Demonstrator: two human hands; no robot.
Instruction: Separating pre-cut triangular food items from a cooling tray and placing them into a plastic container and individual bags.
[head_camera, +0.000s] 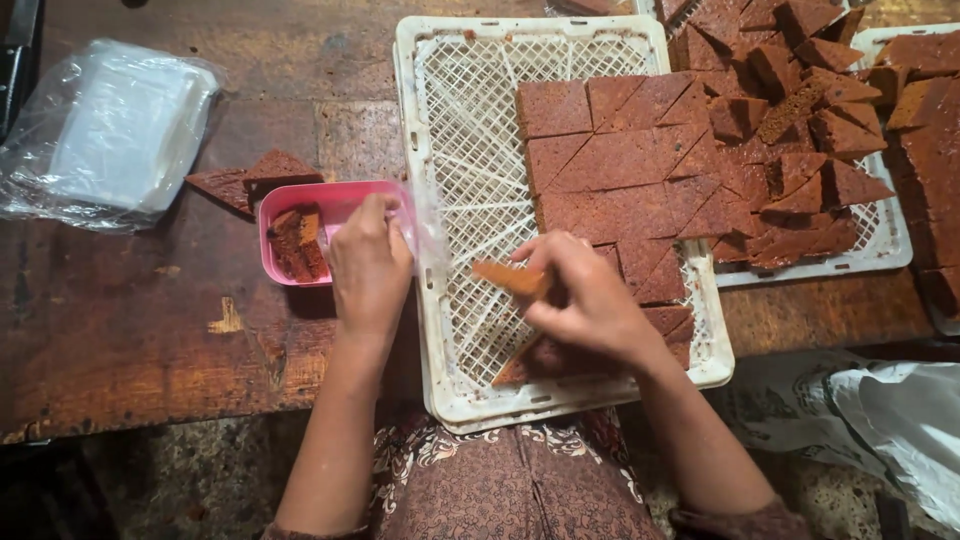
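I see my right hand (590, 300) pinching a brown triangular cake slice (508, 277) in closed fingers above the white plastic lattice tray (470, 150). My left hand (370, 262) grips the rim of the pink rectangular plastic tub (300, 200) on the dark wooden worktop (130, 320), two cake pieces inside.

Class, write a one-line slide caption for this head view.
Right hand lifts a brown cake slice off the white tray; left hand steadies a pink box.

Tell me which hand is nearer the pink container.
Left. The left hand rests on the right end of the pink container. The right hand is off to the right over the white tray, holding a cake slice.
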